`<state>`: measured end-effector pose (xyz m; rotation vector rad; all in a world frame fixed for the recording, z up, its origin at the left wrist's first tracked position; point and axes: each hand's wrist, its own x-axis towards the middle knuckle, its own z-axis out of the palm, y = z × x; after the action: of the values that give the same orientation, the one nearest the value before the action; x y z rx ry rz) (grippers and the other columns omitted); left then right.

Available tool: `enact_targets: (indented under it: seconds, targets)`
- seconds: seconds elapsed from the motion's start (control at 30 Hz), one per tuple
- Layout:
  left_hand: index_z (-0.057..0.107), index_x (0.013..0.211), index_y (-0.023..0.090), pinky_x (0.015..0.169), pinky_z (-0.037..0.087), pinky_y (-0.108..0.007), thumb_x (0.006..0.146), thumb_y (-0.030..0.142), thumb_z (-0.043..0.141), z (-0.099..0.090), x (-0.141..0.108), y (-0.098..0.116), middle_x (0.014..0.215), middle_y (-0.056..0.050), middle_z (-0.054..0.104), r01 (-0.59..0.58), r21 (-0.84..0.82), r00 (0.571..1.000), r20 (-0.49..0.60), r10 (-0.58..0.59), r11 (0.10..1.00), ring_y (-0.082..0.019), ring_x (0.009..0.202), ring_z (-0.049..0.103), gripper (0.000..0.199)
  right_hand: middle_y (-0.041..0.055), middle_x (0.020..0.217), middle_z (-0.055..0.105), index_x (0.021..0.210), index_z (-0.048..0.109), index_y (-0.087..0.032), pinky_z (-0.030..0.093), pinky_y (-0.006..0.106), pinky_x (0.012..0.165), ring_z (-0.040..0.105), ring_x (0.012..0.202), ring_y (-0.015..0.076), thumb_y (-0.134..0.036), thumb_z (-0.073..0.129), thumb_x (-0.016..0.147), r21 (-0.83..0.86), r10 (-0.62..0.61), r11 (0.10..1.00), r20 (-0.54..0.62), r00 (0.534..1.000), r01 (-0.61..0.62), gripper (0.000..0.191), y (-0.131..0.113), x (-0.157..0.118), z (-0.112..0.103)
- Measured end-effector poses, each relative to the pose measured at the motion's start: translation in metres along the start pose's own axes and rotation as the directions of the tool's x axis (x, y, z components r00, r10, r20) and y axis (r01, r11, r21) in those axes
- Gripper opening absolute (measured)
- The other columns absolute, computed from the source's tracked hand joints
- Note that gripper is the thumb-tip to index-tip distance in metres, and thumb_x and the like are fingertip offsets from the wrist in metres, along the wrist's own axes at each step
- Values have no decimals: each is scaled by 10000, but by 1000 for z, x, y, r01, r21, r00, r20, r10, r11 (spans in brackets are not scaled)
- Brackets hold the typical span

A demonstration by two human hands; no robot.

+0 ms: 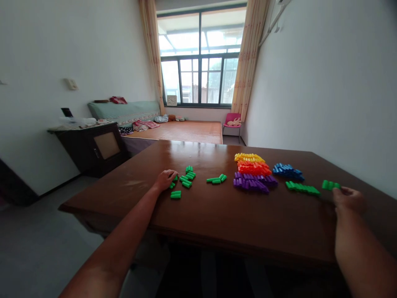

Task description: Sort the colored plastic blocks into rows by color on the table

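On the brown table point(198, 211), my left hand point(166, 180) has its fingers curled round small green tubes, which peek out at its right side. Beside it lie several more loose green tubes point(186, 182), and a pair point(175, 194) sits nearer me. A small cluster of green tubes point(216, 179) is farther right. At the table's right, my right hand point(349, 199) pinches the end of a short row of green tubes point(329, 185). Just left of that is a longer row of green tubes point(302, 188) lying on the table.
Right of centre lie stacked rows of yellow tubes point(249, 157), orange-red tubes point(254, 168) and purple tubes point(252, 182). A pile of blue tubes point(288, 171) is next to them. Beyond the table stand a bed point(192, 130), a pink chair point(231, 120) and a dark cabinet point(88, 151).
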<state>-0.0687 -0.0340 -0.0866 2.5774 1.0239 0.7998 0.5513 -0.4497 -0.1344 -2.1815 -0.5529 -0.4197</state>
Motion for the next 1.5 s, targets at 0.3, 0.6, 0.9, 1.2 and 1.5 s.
enact_targets:
  seconds: [0.3,0.6,0.9,1.2,1.5]
  targets:
    - [737,905,228,860,502,-323,845,571,380,-1,6,-6,1022,-53,731,53,-19,998,27,-52,998,-240,966,659,498,128,862,678,910,682,-191,491,432,732,652,856,307,-291,620,731,-102,291,950,-67,954,-297,213,-38,-4,-12]
    - [745,941,247,826,518,-327,811,603,380,-3,11,-10,1051,-39,728,89,33,994,60,-91,995,-258,969,671,526,149,881,695,965,712,-195,505,420,721,657,840,300,-493,627,738,-197,326,923,-51,944,-329,383,-42,-9,-17]
    - [752,915,259,787,537,-295,803,602,406,-1,13,-16,1002,-27,742,52,20,998,42,-53,998,-243,910,688,501,151,862,710,983,736,-199,491,363,702,659,836,283,-459,576,780,-249,255,935,-27,967,-253,366,-49,-7,-16]
    - [737,903,219,849,496,-321,848,543,366,-4,6,0,1007,-61,732,35,9,999,41,-35,999,-240,948,660,496,172,963,698,1087,685,-121,470,396,781,629,880,284,-327,434,867,-290,6,956,-132,991,-45,393,-44,-6,-2]
    - [728,870,211,825,470,-306,902,473,341,2,3,0,962,-64,720,-5,9,1000,24,5,1000,-215,905,639,468,86,1088,694,1120,666,-222,429,405,964,573,1051,249,-252,489,883,209,-810,557,348,472,803,297,-253,-107,40]
